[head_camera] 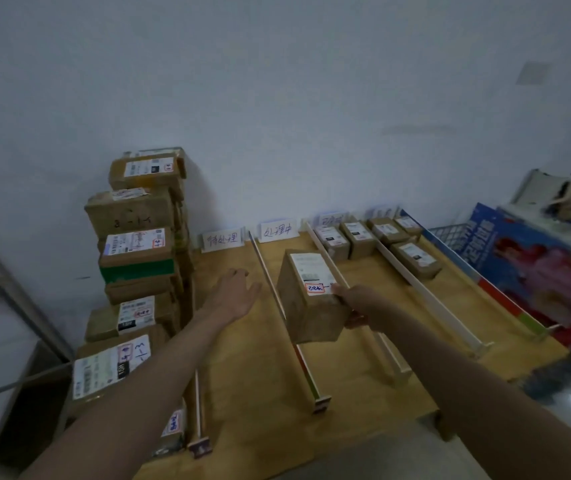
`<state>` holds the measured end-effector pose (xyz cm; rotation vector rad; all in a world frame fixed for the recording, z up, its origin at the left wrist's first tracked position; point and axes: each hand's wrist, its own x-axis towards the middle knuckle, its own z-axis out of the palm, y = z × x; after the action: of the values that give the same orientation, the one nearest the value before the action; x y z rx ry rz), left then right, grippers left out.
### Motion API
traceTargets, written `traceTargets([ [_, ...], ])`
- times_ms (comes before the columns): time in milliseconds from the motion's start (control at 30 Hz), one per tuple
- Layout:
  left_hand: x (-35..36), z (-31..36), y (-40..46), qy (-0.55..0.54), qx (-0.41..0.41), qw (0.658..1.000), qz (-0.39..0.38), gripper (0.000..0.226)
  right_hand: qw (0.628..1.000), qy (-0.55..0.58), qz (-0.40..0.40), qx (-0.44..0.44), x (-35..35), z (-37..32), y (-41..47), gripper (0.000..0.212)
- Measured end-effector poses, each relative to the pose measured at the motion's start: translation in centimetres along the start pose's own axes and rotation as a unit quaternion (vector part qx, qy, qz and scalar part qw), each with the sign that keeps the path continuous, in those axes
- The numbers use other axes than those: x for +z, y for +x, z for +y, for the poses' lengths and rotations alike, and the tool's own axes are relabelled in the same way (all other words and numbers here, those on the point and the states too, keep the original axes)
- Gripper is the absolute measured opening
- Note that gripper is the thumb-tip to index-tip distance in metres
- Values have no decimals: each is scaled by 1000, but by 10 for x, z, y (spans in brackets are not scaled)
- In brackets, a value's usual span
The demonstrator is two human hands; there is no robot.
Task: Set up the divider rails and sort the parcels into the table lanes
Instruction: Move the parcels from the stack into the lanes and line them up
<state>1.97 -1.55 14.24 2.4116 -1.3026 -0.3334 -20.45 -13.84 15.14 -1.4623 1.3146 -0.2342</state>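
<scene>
Pale wall backs a wooden worktop [242, 375] split by rails [270, 278] into lanes. One parcel [308, 299] hangs above the second lane, the right hand [355, 303] clamping its near corner, fingers [337, 289] curled on the labelled top, probably to read it. Beyond the fingers sit sorted parcels [360, 237]. Left hand [234, 289] reaches forward, fingers relaxed, empty.

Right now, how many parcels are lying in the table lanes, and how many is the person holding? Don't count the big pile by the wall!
Small parcels lying in the lanes: 5
Held parcel, gripped by the right hand: 1
Total: 6
</scene>
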Motion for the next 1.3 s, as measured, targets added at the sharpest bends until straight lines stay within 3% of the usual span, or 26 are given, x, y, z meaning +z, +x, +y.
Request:
traceTargets([
  [267, 67, 66, 16, 129, 72, 989, -33, 54, 999, 19, 45, 12, -79, 40, 31, 49],
  [500, 126, 142, 43, 152, 37, 988, -17, 54, 999, 15, 42, 7, -166, 76, 84, 40],
  [733, 176, 201, 64, 147, -10, 989, -22, 55, 999, -12, 38, -3, -231, 100, 156, 45],
  [1000, 204, 217, 101, 164, -45, 985, -35, 56, 992, -120, 26, -39, -244, 113, 234, 51],
  [1300, 228, 198, 189, 149, -81, 984, -55, 55, 990, -137, -12, -22, -214, 90, 330, 44],
])
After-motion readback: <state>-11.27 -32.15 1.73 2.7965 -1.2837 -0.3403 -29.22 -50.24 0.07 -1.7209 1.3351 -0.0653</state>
